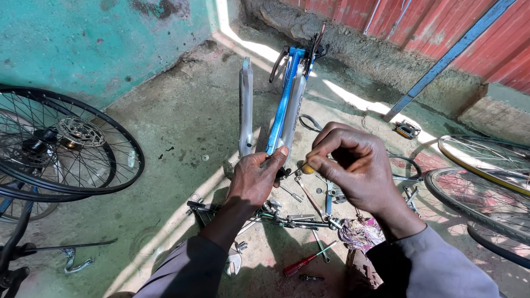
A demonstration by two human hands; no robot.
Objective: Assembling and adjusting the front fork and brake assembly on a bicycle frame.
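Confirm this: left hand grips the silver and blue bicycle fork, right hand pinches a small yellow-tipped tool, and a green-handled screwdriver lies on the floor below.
Not quite: in the head view the screwdriver has a red handle, not green. The left hand does grip the fork, and the right hand pinches the yellow-tipped tool.

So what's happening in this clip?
A person is working on a silver and blue bicycle fork on a concrete floor. The left hand steadies the fork's lower end, while the right hand pinches a small yellowish part beside it. Loose tools, including a red-handled screwdriver, lie below; bicycle wheels rest on both sides.
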